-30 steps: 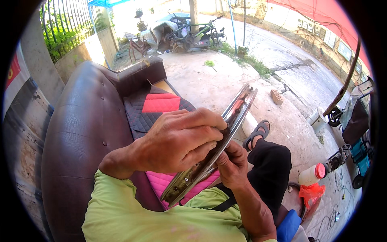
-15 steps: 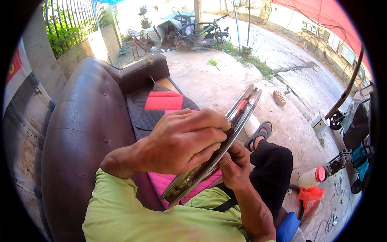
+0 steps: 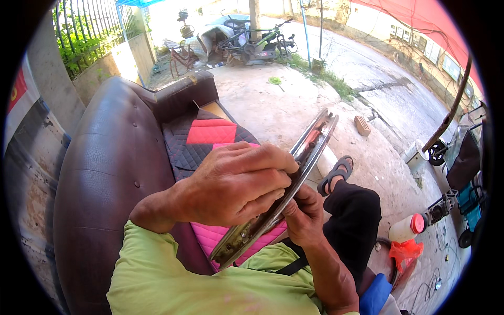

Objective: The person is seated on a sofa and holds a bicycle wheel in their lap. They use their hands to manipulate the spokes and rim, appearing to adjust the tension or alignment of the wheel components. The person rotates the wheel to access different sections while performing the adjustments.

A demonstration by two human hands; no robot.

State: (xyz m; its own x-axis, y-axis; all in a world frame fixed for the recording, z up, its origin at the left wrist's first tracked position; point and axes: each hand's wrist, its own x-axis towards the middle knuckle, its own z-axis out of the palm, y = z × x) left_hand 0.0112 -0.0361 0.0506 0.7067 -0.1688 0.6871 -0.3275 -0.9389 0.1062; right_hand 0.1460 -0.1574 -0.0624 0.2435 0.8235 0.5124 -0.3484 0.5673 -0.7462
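— Where is the channel-shaped metal rail point(image 3: 244, 239)?
— Aslant, held up by both hands. Its lower end shows over the pink quilted pad point(image 3: 206, 237) on the brown sofa point(image 3: 113, 173); I can't tell whether they touch. The upper end points past the sofa's seat edge, over the concrete floor point(image 3: 273, 113).

— And the fingers?
— The right hand point(image 3: 304, 220) grasps the rail's right-hand wall, thumb along the near side. The left hand point(image 3: 236, 184) is curled, fingertips dipped into the channel about midway; whether they pinch anything there is hidden.

— How would it handle?
— Stiff, I'd guess, and fairly light, being thin-walled. Its bright rims look smooth enough to slip; the dark, stained inside may be greasy. Hardly fragile, though the rims could be sharp.

— Best hold?
— Around the outer wall near the middle, for balance, with skin off the rims.

— Farther out?
— A red-lidded jar point(image 3: 401, 231) toward the floor's right side, a grey sandal point(image 3: 342, 169), a brick point(image 3: 362, 126) near the floor's roadside edge, and a green-framed bicycle point(image 3: 265, 43) at the back.
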